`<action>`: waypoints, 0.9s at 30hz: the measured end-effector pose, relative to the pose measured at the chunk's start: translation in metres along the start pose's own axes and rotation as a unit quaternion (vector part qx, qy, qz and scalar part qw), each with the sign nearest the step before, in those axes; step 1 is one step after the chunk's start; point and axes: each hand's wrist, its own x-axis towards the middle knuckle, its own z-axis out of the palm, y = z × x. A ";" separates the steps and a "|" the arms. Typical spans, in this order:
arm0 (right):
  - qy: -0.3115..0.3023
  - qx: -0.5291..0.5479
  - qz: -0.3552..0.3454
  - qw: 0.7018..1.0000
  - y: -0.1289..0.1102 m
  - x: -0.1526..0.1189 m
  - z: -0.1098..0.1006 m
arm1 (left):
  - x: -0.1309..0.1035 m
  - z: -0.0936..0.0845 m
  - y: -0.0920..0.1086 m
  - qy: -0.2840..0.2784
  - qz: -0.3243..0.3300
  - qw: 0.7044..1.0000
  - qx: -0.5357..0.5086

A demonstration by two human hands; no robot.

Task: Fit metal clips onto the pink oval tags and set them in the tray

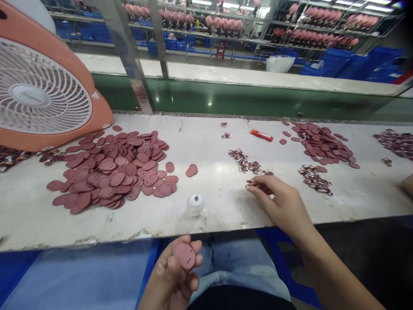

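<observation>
My L hand [174, 273] is in front of the btl [195, 206], just off the near edge of the table [222, 211], thumb + fingers pinching an oval [185, 255], dull red w/ small dark holes, its face turned up to me; can't tell if more sit behind it. My R hand [282, 200] is over the table, R of the btl, thumb + index tips closed on a small brown shiny bit [251, 184]; can't tell if it's lifted clear of the top. The btl itself is white w/ a dark tip, upright nr the front edge. L of the btl: big oval pile [112, 172], spread wide + overlapping, w/ the orange fan [32, 94] beyond it, far L. Just behind the btl, a couple of loose ovals [191, 170] lie together. Behind + R of the btl: a bit cluster [243, 162] nr my R fingers, 2 stray bits [226, 135] further back, + a red tube [262, 135] w/ a yellow end. Well R of the btl: 2nd oval pile [325, 142], another bit cluster [315, 180] in front of it, then a bit heap [395, 143] past that. Far R of the btl, part of a co-worker's hand [408, 186] shows at the table.
</observation>
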 end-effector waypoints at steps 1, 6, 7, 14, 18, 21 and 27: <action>-0.013 0.047 -0.007 0.999 -0.008 -0.007 -0.002 | -0.003 0.001 0.001 -0.009 -0.017 1.000 0.000; -0.197 0.269 -0.032 0.942 -0.059 -0.030 -0.015 | -0.011 0.001 0.000 -0.050 -0.085 0.995 0.018; -0.228 0.296 -0.036 0.927 -0.068 -0.032 -0.016 | -0.011 -0.001 -0.001 -0.059 -0.091 0.994 0.020; -0.300 0.278 -0.115 0.905 -0.089 -0.028 -0.005 | -0.008 -0.014 -0.007 -0.137 -0.100 0.985 0.031; -0.301 0.272 -0.141 0.903 -0.087 -0.026 -0.003 | -0.009 -0.015 -0.006 -0.139 -0.114 0.983 0.024; -0.308 0.260 -0.154 0.902 -0.088 -0.025 -0.003 | -0.010 -0.014 -0.006 -0.134 -0.121 0.983 0.021; -0.330 0.233 -0.164 0.900 -0.091 -0.023 -0.005 | -0.009 -0.014 -0.007 -0.130 -0.119 0.984 0.029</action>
